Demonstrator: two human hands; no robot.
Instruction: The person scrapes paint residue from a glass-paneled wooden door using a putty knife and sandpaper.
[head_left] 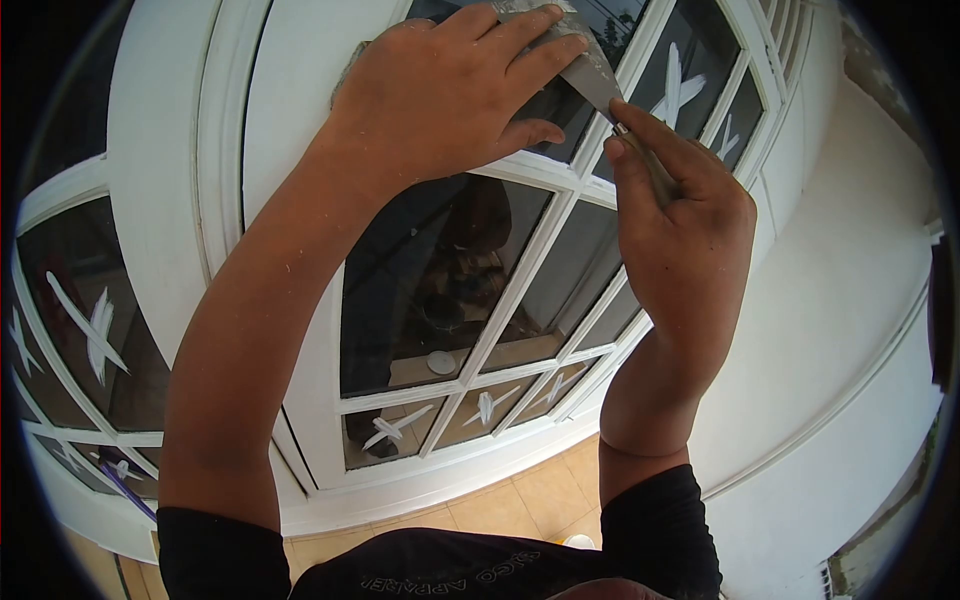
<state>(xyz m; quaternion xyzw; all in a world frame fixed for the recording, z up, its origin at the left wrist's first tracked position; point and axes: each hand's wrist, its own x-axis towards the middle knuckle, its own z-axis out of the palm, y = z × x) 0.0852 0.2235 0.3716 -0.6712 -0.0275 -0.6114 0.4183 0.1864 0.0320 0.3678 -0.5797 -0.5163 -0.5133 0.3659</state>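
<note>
My right hand (685,215) is closed around the handle of a putty knife (592,82). Its metal blade points up and to the left, with whitish smears near the wide end. My left hand (465,85) reaches across the upper part of a white door (295,120). Two of its fingertips lie over the blade, and its thumb sticks out below. A rough grey edge (345,78) shows behind that wrist; I cannot tell what the palm holds, as the back of the hand hides it.
Glass panes (440,300) in white bars fill the door, several marked with white paint crosses (485,408). More crossed panes (90,320) stand at left. A white wall (840,330) runs along the right. Tiled floor (510,505) lies below, with a white round object (578,542) near my body.
</note>
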